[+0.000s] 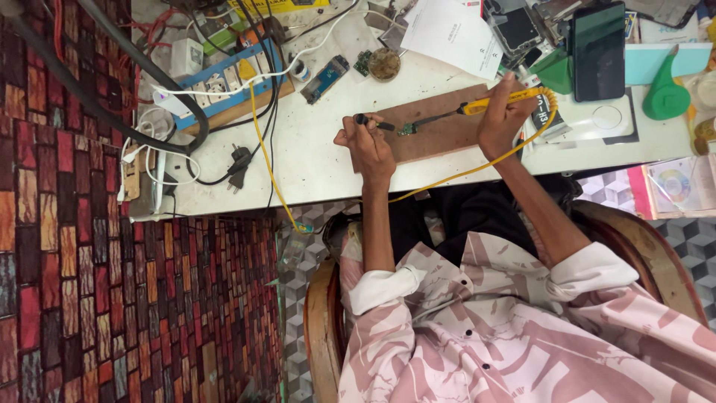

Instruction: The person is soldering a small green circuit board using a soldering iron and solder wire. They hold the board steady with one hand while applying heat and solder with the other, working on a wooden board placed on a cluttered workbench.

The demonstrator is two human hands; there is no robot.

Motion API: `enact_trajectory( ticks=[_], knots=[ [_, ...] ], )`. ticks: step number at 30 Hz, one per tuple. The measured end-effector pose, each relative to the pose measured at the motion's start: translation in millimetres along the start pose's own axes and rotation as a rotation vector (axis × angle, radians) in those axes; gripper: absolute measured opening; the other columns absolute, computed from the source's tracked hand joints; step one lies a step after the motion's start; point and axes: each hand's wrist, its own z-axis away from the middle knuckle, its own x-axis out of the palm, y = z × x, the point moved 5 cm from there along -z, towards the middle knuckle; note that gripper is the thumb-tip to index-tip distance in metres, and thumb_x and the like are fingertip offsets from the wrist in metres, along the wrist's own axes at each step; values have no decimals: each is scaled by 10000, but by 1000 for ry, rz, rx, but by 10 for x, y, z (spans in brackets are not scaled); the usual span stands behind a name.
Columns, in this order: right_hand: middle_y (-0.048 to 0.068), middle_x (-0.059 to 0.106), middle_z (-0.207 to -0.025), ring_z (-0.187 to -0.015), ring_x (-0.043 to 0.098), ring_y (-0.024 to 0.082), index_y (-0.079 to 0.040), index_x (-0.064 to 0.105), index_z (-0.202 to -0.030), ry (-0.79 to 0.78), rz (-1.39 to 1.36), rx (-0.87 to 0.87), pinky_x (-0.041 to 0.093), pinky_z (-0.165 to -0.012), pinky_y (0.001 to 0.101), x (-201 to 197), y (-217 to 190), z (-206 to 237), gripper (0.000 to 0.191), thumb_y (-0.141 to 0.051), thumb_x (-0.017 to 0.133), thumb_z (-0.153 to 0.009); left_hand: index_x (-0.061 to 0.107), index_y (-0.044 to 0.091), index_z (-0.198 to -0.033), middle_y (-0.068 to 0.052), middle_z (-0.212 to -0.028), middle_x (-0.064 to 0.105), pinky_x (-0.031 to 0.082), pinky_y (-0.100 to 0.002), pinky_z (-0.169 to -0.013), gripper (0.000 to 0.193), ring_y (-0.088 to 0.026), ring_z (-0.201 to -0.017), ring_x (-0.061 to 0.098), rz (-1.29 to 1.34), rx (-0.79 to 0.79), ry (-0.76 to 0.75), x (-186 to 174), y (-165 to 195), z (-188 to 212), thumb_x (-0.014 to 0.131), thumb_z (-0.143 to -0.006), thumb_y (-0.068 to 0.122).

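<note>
My left hand (pixel 367 145) grips a thin black tool (pixel 371 122), its tip aimed at a small green circuit board (pixel 406 129). The board lies on a brown wooden board (pixel 440 134) on the white bench (pixel 313 157). In my right hand (pixel 503 116) is a yellow-handled soldering iron (pixel 507 97). Its dark metal tip reaches left to the circuit board. The iron's yellow cable (pixel 447 177) loops off the bench edge over my lap.
A blue power strip (pixel 224 78) with tangled cables and a black plug (pixel 239 160) sits at the left. Behind lie a round tin (pixel 384 63), a blue module (pixel 326 78), a paper sheet (pixel 455 30), a dark phone (pixel 597 52) and a green cone-shaped object (pixel 664 97).
</note>
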Motion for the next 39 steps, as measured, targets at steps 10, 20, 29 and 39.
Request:
enact_trajectory(
  ticks=[10, 20, 29, 39],
  knots=[
    [132, 531, -704, -631, 510, 229, 37, 525, -778, -353, 154, -262, 364, -607, 385, 187, -612, -149, 407, -63, 488, -1170, 604, 57, -963, -11, -857, 574, 268, -391, -965, 416, -167, -805, 489, -87, 60, 14, -59, 3, 45, 304, -1161, 267],
    [89, 640, -716, -607, 598, 129, 53, 685, -920, -902, 92, -320, 452, -609, 284, 446, -1020, -487, 346, -227, 664, -1121, 600, 59, -959, -34, -912, 615, 258, -396, -963, 373, -170, -858, 496, -56, 49, 11, -49, 34, 51, 310, -1144, 203],
    [62, 530, -538, -478, 454, 131, 8, 750, -836, -827, 213, -150, 370, -492, 309, 379, -1265, -607, 388, -329, 769, -1029, 611, 49, -941, -57, -928, 608, 264, -400, -957, 350, -214, -895, 478, -97, 16, -6, -43, 122, 48, 340, -1121, 178],
    [51, 546, -481, -421, 539, 198, -50, 695, -689, -745, 412, -221, 421, -478, 342, 404, -1273, -527, 505, -448, 836, -967, 608, 42, -919, -71, -932, 605, 272, -405, -949, 356, -228, -906, 474, -109, 53, 7, 1, 133, 55, 346, -1113, 186]
  ],
)
